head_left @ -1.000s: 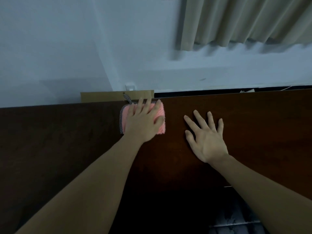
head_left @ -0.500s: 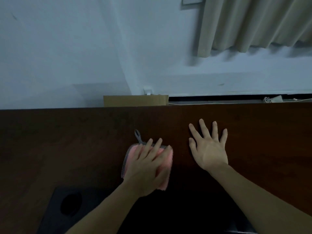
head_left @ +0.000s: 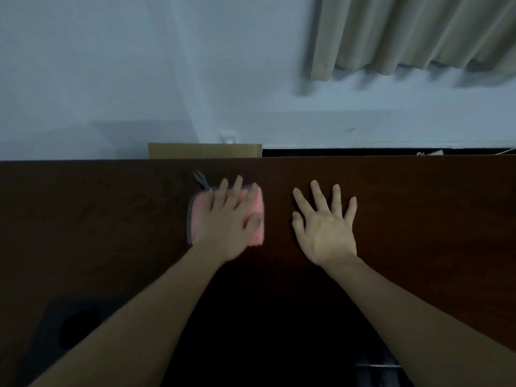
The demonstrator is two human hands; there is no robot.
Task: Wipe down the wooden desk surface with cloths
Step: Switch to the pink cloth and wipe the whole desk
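A dark brown wooden desk (head_left: 418, 208) spans the view. A pink cloth (head_left: 199, 216) with a grey edge and a small hanging loop lies flat on it, left of centre. My left hand (head_left: 229, 219) presses flat on the cloth with fingers spread, blurred by motion. My right hand (head_left: 326, 222) rests palm down on the bare wood just to the right of the cloth, fingers apart, holding nothing.
A cardboard piece (head_left: 205, 150) stands behind the desk's far edge against the white wall. A beige curtain (head_left: 413, 34) hangs at the upper right. A dark object with a round hole (head_left: 75, 325) sits at the near left.
My left hand slid the cloth toward me, then pushed it back away toward the desk's far edge. My right hand stayed planted on the wood.
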